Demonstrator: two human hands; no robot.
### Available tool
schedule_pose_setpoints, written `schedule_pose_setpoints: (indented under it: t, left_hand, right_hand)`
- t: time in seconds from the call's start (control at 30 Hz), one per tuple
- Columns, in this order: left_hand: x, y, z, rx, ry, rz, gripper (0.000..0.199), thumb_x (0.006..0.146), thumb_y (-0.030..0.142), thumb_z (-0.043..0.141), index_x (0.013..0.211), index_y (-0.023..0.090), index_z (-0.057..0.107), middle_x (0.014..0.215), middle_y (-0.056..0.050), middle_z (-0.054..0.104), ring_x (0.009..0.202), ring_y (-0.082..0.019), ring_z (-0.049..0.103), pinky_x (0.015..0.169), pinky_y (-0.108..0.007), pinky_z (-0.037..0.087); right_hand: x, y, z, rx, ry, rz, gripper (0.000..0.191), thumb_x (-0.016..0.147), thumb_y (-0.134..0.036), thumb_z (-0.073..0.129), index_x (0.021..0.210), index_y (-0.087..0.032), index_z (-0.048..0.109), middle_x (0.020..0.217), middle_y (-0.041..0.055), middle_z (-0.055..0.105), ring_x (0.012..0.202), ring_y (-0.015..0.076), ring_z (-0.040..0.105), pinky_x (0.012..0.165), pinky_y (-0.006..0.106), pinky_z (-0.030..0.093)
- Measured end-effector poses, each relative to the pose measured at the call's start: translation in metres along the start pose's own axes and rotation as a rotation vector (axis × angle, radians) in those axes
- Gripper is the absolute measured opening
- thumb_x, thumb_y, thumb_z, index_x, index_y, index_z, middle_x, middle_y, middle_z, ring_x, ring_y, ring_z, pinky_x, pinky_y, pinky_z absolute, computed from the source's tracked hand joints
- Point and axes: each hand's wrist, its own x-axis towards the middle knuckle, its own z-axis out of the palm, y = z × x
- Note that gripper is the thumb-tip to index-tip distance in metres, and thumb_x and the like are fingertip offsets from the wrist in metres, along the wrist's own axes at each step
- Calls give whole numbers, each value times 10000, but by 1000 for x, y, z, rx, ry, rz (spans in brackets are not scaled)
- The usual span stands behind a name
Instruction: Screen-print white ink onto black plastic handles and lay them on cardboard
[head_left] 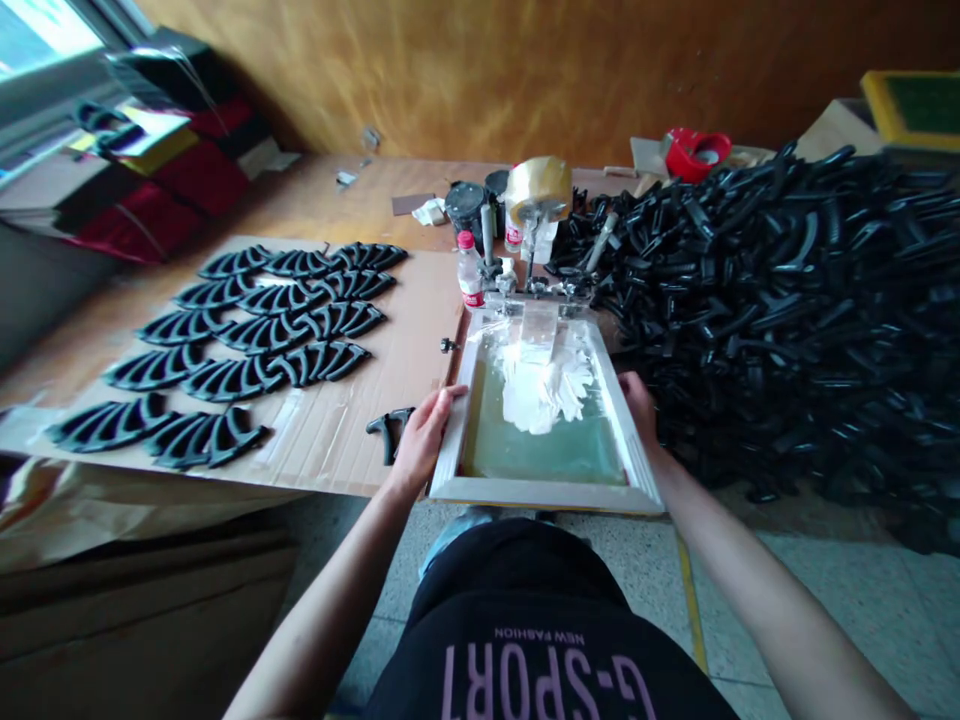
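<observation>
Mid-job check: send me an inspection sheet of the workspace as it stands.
surface: wooden workbench partly covered by a cardboard sheet.
job's things: screen-printing frame with white ink on its green mesh; rows of black plastic parts on the cardboard; a single black plastic part beside the left hand.
clutter: tape roll, red-capped plastic bottle, dark tins, red tape dispenser.
grippers: left hand and right hand hold the frame's sides.
cables: nothing seen.
surroundings: large heap of black parts, window, tiled floor.
</observation>
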Motion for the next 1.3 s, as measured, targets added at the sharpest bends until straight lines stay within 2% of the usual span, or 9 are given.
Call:
schedule_pose_setpoints:
  t: [0.1,0.17,0.3,0.37,0.53,0.83,0.97,1.13,1.3]
  left_hand:
    - [4,-46,5,12,-25,-93,683,836,526,587,1435,227,453,886,-25,674,726,-146,607,641,-244,477]
    - [13,-68,8,61,-32,-111,736,821,486,616,1476,230,396,817,-9,651,691,-136,588,630,-238,463]
    - [26,-89,7,129,-24,-113,702,809,477,625,1440,220,457,785,-12,645,688,-142,585,629,-242,456]
    - [27,-91,6,132,-33,-123,698,808,488,625,1431,215,467,817,-24,659,738,-158,607,656,-251,465]
    - [24,-91,8,114,-35,-148,665,823,520,592,1397,197,495,817,-25,651,717,-153,602,625,-244,451]
    - [24,-83,11,47,-21,-178,704,782,498,632,1383,162,488,784,-26,657,666,-150,592,577,-241,434]
    - [19,-70,8,39,-29,-173,728,781,503,643,1406,177,463,804,-30,666,690,-163,609,596,-252,452]
    - [6,-19,0,-32,-9,-128,659,817,592,590,1366,236,512,769,-2,647,603,-131,569,523,-229,416]
    - [20,56,9,-303,82,119,532,880,667,415,938,192,647,717,-13,623,547,-106,546,487,-228,431]
  right_hand:
    - [28,-28,-20,-256,604,-25,355,932,-349,410,1101,-125,627,1132,123,627,1008,204,588,803,319,514]
    - [53,-54,-17,-487,752,-122,447,826,-333,642,1225,-144,576,1295,159,537,1157,265,522,902,382,478]
    - [76,-89,15,-731,330,-223,235,805,-225,685,1030,-174,641,1044,114,633,1012,261,556,859,375,454]
    - [64,-90,29,-772,156,-251,82,845,-148,588,903,-170,642,904,92,645,910,234,564,798,336,440]
    - [20,-83,27,-756,-148,-532,189,806,-45,513,846,-175,645,845,60,648,822,194,560,725,287,392]
    - [9,-75,46,-779,-14,-569,213,848,-89,492,940,-161,669,904,89,676,863,213,569,716,301,407]
    - [26,-87,38,-661,63,-450,147,890,-261,589,1001,-211,672,934,56,694,878,206,606,772,297,442]
    - [84,-105,-24,-553,370,-222,542,849,-362,678,1358,-271,517,1101,49,686,921,229,624,831,343,466]
    - [74,-59,-86,-428,619,111,369,969,-376,425,1198,-157,614,891,76,688,824,196,624,798,336,463]
